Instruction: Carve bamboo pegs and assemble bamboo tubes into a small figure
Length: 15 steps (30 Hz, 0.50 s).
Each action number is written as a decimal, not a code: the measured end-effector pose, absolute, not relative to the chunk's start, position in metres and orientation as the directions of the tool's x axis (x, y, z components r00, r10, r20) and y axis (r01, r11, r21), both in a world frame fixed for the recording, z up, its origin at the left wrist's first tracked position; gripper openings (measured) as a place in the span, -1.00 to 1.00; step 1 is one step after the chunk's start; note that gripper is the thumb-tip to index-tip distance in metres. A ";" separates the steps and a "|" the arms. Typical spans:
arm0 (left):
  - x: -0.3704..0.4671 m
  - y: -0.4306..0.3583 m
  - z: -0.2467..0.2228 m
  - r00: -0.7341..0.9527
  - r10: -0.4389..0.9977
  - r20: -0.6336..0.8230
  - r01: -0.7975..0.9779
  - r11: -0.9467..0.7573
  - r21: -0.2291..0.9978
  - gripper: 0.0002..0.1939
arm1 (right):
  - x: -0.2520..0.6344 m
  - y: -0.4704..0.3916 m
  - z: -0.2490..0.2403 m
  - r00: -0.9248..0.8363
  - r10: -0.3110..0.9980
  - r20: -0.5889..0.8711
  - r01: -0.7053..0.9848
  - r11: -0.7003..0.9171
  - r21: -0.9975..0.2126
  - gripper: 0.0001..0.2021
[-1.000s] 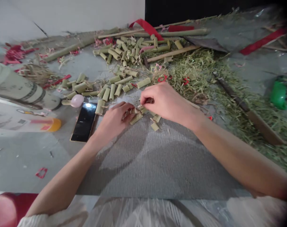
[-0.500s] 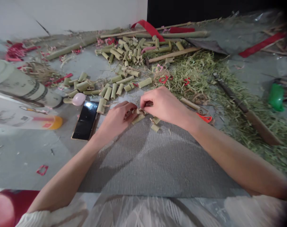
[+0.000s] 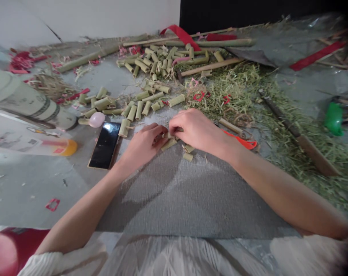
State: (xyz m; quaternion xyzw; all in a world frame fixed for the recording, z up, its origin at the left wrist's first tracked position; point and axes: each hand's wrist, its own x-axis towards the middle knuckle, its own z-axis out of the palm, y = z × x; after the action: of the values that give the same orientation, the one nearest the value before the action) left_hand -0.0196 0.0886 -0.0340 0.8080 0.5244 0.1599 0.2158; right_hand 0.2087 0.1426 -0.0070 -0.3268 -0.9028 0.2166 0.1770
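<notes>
My left hand (image 3: pixel 147 142) is closed, with thumb and fingers around a small green bamboo piece (image 3: pixel 168 144) above the grey mat. Close against it, my right hand (image 3: pixel 188 128) is curled in a pinch at the far end of that piece. What its fingertips grip is hidden behind the knuckles. Two short cut bamboo bits (image 3: pixel 188 156) lie just below the right hand. An orange-red looped thing (image 3: pixel 242 142) pokes out beside the right wrist.
Cut bamboo tubes (image 3: pixel 159 61) are heaped at the back, beside a wooden-handled tool (image 3: pixel 211 66). A phone (image 3: pixel 104 147) and a bottle (image 3: pixel 27 103) stand or lie left. Shredded green straw (image 3: pixel 237 88) and a long-handled blade (image 3: pixel 300 134) cover the right.
My right hand has shifted slightly and its fingers are more curled down. More of the orange-red thing shows beside the wrist. The left hand keeps its hold.
</notes>
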 end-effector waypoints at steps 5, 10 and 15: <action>-0.024 0.091 -0.032 0.401 0.915 0.053 0.739 -0.357 0.572 -0.80 | 0.222 0.145 0.017 -0.696 0.697 0.173 0.521 0.656 -0.546 -0.71; -0.030 0.095 -0.028 0.461 0.883 0.083 0.647 -0.398 0.650 -0.79 | 0.237 0.145 0.041 -0.657 0.724 0.211 0.529 0.641 -0.556 -0.72; -0.033 0.097 -0.026 0.517 0.850 0.100 0.596 -0.441 0.671 -0.83 | 0.241 0.142 0.051 -0.669 0.691 0.274 0.495 0.689 -0.530 -0.67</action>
State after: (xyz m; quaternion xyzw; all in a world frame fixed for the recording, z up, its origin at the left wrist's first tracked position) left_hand -0.0329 0.0969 -0.0261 0.8205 0.4405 0.2177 0.2920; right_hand 0.2410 0.1418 0.0513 -0.3337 -0.8888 0.2107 0.2332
